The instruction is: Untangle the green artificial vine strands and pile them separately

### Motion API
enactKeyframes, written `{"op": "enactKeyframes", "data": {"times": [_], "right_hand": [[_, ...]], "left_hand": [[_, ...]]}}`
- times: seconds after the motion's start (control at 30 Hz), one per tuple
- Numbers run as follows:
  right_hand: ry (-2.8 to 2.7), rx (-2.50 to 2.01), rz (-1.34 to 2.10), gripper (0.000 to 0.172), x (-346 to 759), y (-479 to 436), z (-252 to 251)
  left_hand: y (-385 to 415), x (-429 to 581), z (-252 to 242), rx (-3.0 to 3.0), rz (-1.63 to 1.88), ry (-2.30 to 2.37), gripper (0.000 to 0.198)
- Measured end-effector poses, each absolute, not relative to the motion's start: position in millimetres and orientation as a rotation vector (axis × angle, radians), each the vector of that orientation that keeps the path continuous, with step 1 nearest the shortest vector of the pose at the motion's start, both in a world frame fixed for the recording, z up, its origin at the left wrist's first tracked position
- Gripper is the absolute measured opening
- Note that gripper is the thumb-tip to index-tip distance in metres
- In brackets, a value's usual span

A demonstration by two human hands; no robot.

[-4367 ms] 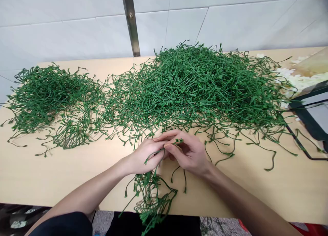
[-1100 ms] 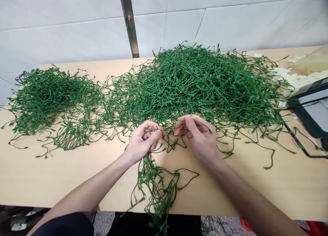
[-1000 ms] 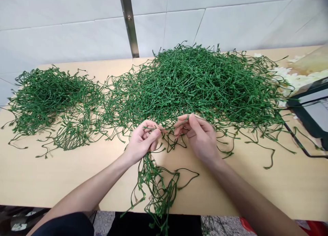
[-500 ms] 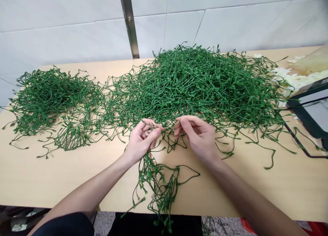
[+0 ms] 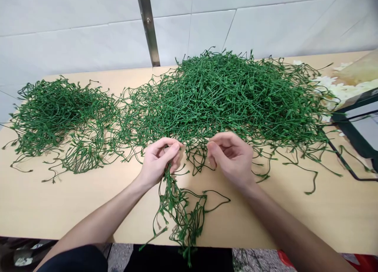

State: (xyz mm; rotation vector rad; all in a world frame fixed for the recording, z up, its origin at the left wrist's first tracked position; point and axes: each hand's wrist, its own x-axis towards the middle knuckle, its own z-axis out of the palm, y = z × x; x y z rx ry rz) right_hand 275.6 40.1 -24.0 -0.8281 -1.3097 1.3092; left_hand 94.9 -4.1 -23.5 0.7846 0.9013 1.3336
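Observation:
A big heap of thin green plastic stems (image 5: 230, 96) covers the middle and right of the wooden table (image 5: 59, 201). My left hand (image 5: 159, 159) is closed around a bundle of green stems (image 5: 180, 213) whose ends trail over the table's front edge. My right hand (image 5: 232, 157) hovers just right of it at the heap's near edge, fingers curled loosely with a gap, and nothing shows clearly between them. The two hands are a short distance apart.
A smaller heap of the same stems (image 5: 56, 118) lies at the left. White artificial flowers (image 5: 339, 90) sit at the far right beside a dark metal frame (image 5: 354, 134). A white tiled wall with a metal strip (image 5: 147, 25) stands behind the table.
My hands have drawn apart. The right hand has let go of the stem it pinched near the left hand's fingers. The bundle stays in the left hand.

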Motion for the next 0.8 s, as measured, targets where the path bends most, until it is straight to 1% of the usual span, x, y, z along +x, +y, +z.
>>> {"op": "enactKeyframes", "data": {"times": [0.07, 0.13, 0.2, 0.27, 0.3, 0.37, 0.43, 0.53, 0.6, 0.67, 0.73, 0.8], "right_hand": [[-1.4, -0.707, 1.696, 0.035, 283, 40, -22], [-1.482, -0.538, 2.176, 0.055, 292, 43, -17], [-1.56, -0.403, 2.608, 0.07, 300, 45, -9], [-1.684, -0.385, 2.875, 0.081, 304, 46, -1], [-1.748, -0.441, 2.926, 0.084, 305, 46, 1], [-1.81, -0.662, 2.848, 0.084, 303, 45, 0], [-1.756, -0.843, 2.657, 0.083, 298, 44, -8], [-1.576, -0.867, 2.375, 0.075, 289, 46, -21], [-1.493, -0.805, 2.208, 0.064, 285, 48, -24], [-1.514, -0.759, 2.046, 0.047, 284, 48, -22], [-1.641, -0.773, 1.908, 0.032, 285, 47, -17], [-1.797, -0.791, 1.865, 0.024, 286, 44, -13]], "left_hand": [[-3, 93, -17, 0.719, 1.342, 0.803, 0.013], [-2, 90, -10, 0.642, 1.328, 0.702, 0.013], [0, 86, -5, 0.579, 1.315, 0.618, 0.017], [1, 82, -3, 0.561, 1.304, 0.554, 0.023], [1, 80, -3, 0.57, 1.296, 0.536, 0.026], [0, 76, -7, 0.61, 1.277, 0.523, 0.032], [-1, 73, -11, 0.649, 1.258, 0.53, 0.035], [-2, 69, -18, 0.652, 1.271, 0.513, 0.035], [-3, 68, -19, 0.643, 1.295, 0.478, 0.032], [-2, 68, -18, 0.644, 1.315, 0.456, 0.029], [-2, 69, -15, 0.653, 1.331, 0.472, 0.03], [-1, 70, -10, 0.655, 1.341, 0.524, 0.034]]}}
